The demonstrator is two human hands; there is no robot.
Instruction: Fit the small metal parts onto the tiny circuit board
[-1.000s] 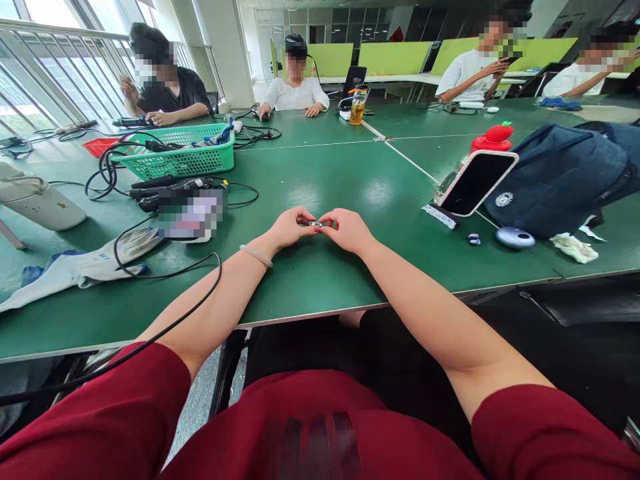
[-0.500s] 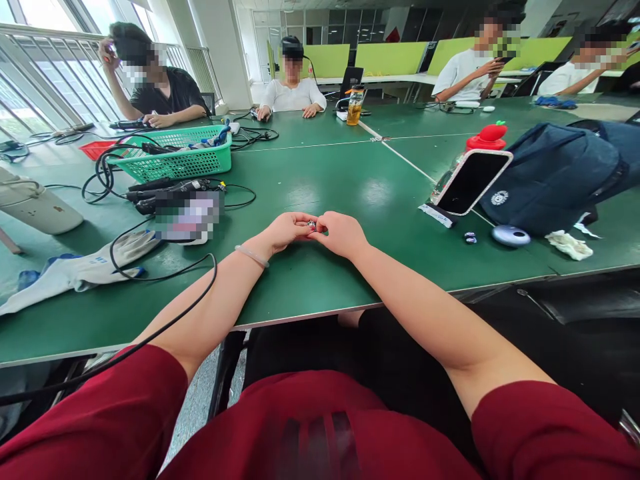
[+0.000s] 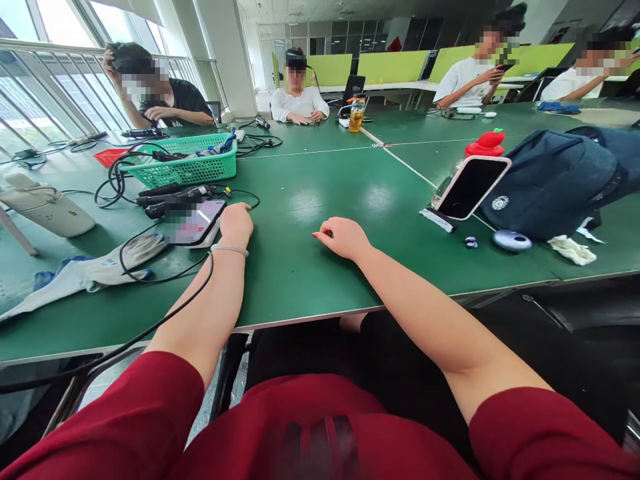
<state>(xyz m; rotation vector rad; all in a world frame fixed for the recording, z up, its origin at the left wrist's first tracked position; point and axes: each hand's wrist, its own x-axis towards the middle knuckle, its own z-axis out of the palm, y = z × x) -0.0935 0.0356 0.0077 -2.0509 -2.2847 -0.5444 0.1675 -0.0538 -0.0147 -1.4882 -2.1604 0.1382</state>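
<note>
My left hand (image 3: 237, 223) is over the green table (image 3: 300, 273), beside the right edge of a smartphone (image 3: 203, 223) lying screen up. Its fingers curl away from me, so their tips and anything in them are hidden. My right hand (image 3: 345, 237) rests near the middle of the table, fingers curled inward and thumb bent toward the index finger, with a red nail showing. Whatever lies inside that curl cannot be made out. A pale bangle circles my left wrist, and a black cable (image 3: 165, 319) crosses that forearm.
Left: a green basket (image 3: 185, 175), a white glove (image 3: 100, 268) and a pale bottle (image 3: 47, 208). Right: a propped phone (image 3: 473, 189), a navy backpack (image 3: 555, 180), a small dark wrapped piece (image 3: 471, 242) and a rounded bluish case (image 3: 512, 241). Several people sit around the table.
My hands have parted. The left went from the small shiny piece between both hands over to the smartphone's side; the right stayed put. That piece no longer shows.
</note>
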